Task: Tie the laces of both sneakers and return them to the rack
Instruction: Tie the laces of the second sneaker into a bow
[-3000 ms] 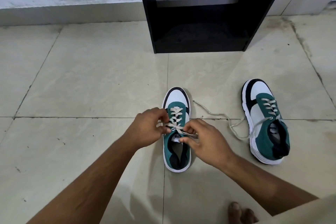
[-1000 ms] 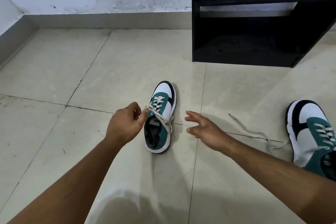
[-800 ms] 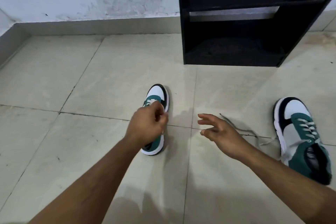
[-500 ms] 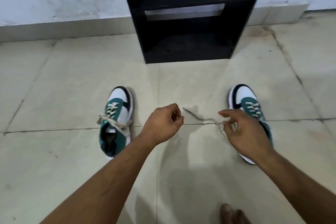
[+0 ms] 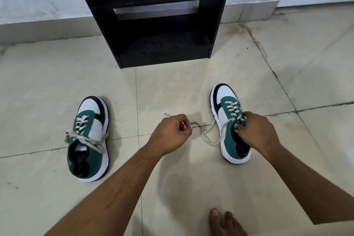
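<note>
The left hand [image 5: 171, 132] pinches the limp, light lace [image 5: 207, 136] near its tip, while the right hand [image 5: 256, 130] apparently grips the untied sneaker [image 5: 228, 120] at its tongue.

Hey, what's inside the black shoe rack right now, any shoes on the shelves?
No shoes show in the shoe rack: its bottom shelf looks bare and dusty. Both sneakers, the tied one and the untied one, sit on the floor. The upper shelves are cut off from view.

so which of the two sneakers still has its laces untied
The right sneaker, the one both hands are working on: its loose lace trails across the floor toward the left hand. The left sneaker already has a bow.
</note>
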